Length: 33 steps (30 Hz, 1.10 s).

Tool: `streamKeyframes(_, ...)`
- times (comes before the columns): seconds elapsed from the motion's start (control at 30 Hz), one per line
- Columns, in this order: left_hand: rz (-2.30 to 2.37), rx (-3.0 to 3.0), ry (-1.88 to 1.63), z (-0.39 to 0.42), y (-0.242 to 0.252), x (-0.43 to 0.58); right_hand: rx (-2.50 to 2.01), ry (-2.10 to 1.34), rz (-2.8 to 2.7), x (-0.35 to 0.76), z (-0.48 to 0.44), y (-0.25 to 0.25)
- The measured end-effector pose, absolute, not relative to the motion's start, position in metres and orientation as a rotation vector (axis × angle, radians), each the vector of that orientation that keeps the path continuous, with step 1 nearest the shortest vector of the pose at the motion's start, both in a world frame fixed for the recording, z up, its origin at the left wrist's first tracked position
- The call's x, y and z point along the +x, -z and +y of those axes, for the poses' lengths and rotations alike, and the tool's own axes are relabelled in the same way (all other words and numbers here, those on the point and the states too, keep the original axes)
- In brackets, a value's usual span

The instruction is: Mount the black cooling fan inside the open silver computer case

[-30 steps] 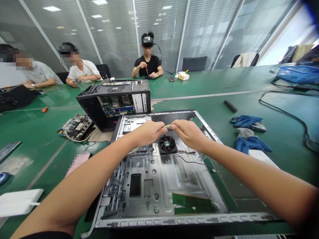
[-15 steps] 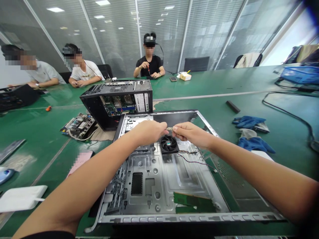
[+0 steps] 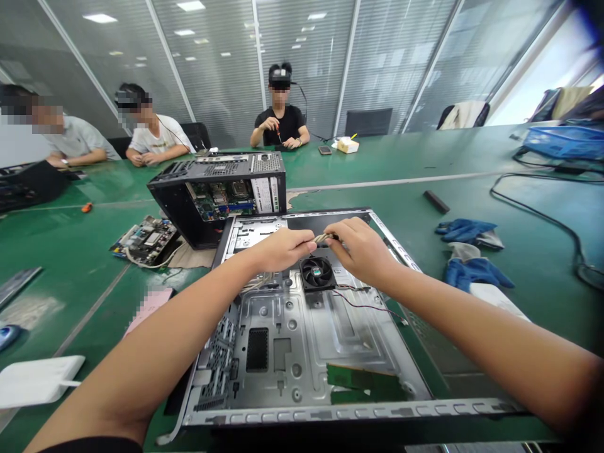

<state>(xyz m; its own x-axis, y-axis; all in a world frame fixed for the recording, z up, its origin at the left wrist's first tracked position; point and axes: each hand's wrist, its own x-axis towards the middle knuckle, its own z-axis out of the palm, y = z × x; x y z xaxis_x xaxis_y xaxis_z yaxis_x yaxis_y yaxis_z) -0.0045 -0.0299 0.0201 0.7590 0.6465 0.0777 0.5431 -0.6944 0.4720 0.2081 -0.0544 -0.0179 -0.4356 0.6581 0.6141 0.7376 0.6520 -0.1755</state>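
Between my two hands stretches a short bundle of twisted cables (image 3: 324, 238), light in colour. My left hand (image 3: 284, 248) pinches its left end with thumb and fingers. The right end is gripped by my right hand (image 3: 361, 250), its fingers curled round it. Just below the hands a black cooling fan (image 3: 318, 273) lies in an open computer case (image 3: 325, 327) resting flat. Thin fan wires (image 3: 365, 304) trail to the right, ending in a small white plug. Green memory modules (image 3: 363, 379) lie near the case's front edge.
Behind the case stands another open computer tower (image 3: 217, 182). A loose circuit board (image 3: 148, 240) is left of it. Blue gloves (image 3: 476, 267) and a black cable (image 3: 542, 207) lie on the right. A white adapter (image 3: 40, 379) sits front left. Three people sit across the green table.
My right hand has shifted its grip, rising a little and moving right along the cables, so more of the bundle shows between my hands. The left hand keeps its pinch.
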Motion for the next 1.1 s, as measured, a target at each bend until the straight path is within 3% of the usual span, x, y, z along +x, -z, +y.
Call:
streamKeyframes(0.53,0.714,1.851,-0.278,-0.028,-0.017,-0.01,-1.014,0.484,-2.299,0.204,-0.058,0.016)
streamKeyframes(0.93,0.813,1.919,-0.266,-0.029,-0.018,-0.008,-1.049,0.393,-2.317,0.206,-0.055,0.016)
streamKeyframes(1.1,0.891,2.186,-0.343,-0.028,-0.016,-0.004,-1.101,0.136,-2.345,0.207,-0.052,0.02)
